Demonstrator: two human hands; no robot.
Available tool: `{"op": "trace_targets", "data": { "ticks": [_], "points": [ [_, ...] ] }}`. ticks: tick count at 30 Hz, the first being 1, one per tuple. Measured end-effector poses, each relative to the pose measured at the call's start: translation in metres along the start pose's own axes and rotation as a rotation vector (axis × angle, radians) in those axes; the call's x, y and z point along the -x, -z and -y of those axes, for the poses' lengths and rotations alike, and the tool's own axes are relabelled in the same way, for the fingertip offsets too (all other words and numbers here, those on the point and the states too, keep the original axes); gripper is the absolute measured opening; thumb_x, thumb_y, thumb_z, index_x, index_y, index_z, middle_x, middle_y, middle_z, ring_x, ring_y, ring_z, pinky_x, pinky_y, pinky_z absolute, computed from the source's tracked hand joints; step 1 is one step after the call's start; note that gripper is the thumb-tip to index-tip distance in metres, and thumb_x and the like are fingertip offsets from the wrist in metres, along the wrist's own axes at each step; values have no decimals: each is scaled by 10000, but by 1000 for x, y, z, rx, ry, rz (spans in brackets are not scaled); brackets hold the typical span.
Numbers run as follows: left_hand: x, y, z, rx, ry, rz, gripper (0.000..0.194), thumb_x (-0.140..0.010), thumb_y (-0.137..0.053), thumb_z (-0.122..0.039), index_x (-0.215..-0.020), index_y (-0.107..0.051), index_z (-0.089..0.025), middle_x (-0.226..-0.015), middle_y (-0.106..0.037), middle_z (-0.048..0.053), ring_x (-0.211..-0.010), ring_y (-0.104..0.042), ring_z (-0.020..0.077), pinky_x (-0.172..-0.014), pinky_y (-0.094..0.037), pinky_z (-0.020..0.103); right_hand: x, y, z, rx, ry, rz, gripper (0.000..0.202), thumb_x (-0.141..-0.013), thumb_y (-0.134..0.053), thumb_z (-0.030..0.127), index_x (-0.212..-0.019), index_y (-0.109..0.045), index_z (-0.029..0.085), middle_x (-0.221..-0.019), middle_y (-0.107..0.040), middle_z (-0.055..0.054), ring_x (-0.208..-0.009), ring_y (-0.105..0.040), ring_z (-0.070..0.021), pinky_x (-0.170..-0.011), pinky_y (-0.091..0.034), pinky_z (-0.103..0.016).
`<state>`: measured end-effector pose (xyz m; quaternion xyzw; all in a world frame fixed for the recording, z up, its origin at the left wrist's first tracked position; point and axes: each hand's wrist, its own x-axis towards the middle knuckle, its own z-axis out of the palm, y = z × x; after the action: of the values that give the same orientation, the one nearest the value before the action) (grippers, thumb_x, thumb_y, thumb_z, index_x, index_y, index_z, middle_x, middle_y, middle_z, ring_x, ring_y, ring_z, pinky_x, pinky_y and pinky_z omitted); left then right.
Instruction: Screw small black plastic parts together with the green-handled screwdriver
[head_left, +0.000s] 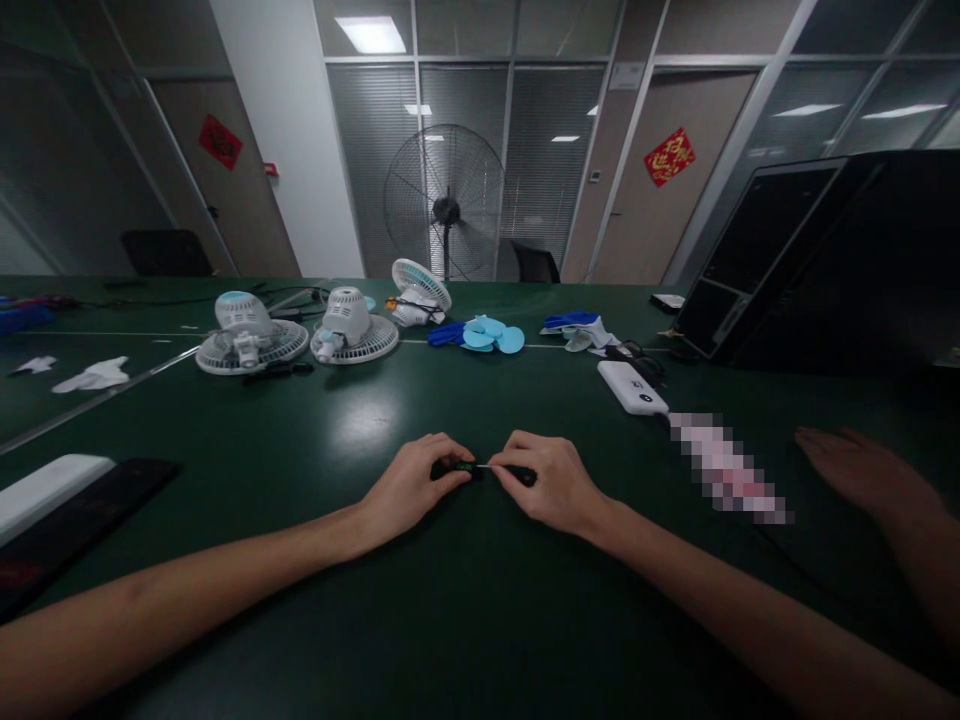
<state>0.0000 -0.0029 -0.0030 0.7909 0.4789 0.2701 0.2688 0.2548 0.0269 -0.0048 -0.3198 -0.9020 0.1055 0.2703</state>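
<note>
Because the small work is held over bare green table [450,620] with no clamp or tray visible beneath it, a slip would probably send a part skidding; I take the hands' meeting point as the dial centre. Large dark case [817,270], two o'clock: well apart, low risk. White fan heads [352,325], ten to eleven o'clock: likewise. Co-worker's hand [870,475], three o'clock: open, beyond the right forearm; a sideways elbow swing might bump it. Left hand [405,485], nine o'clock: fingers clamped on the small dark piece. Right hand [555,485], three o'clock: fingers pinched around the black-handled tool. White power bank [632,388], two o'clock: apart from both; its lead could snag a drifting sleeveless arm. Black-handled tool [527,476]: thin shaft points to nine o'clock; off-axis push could skate the tip into the left fingertips. Small dark piece [466,467], just left of centre: mostly covered, so a weak grip might let it twist. Tip contact: cannot tell.
</note>
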Motion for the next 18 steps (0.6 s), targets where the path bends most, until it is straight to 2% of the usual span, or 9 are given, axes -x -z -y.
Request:
{"op": "trace_targets", "data": {
  "ticks": [3, 6, 11, 18],
  "points": [
    [0, 1, -2, -6, -9, 25, 263, -987, -655, -368, -1206, -743, -253, -1130, -709, 49, -973, -637, 221, -834, -521, 354, -2, -1, 2, -26, 35, 1, 179, -1012, -649, 236, -1112, -797, 223, -1005, -732, -54, -789, -676, -173, -677, -548, -305],
    [-1, 1, -5, 2, -21, 37, 231, -988, -656, -343, -1177, -753, -252, -1133, -709, 46, -988, -638, 219, -856, -518, 353, -3, -1, 4, -128, 44, -66, 212, -1034, -622, 242, -1168, -786, 228, -1037, -733, -58, -836, -691, -178, -728, -565, -312],
    [-1, -1, -4, 5, -29, 42, 247, -993, -644, -325, -1212, -737, -256, -1143, -706, 47, -978, -640, 216, -878, -522, 362, -4, 3, 1, -191, -44, -185, 196, -1032, -631, 253, -1131, -798, 231, -995, -746, -57, -844, -703, -189, -750, -579, -326],
    [-6, 1, 6, -4, -94, 80, 263, -1000, -614, -253, -1244, -713, -257, -1176, -690, 50, -949, -642, 194, -825, -518, 322, -2, 5, -3, -189, -103, -196, 197, -1039, -630, 270, -1141, -795, 234, -1007, -748, -59, -849, -701, -198, -719, -591, -328]
  ]
}}
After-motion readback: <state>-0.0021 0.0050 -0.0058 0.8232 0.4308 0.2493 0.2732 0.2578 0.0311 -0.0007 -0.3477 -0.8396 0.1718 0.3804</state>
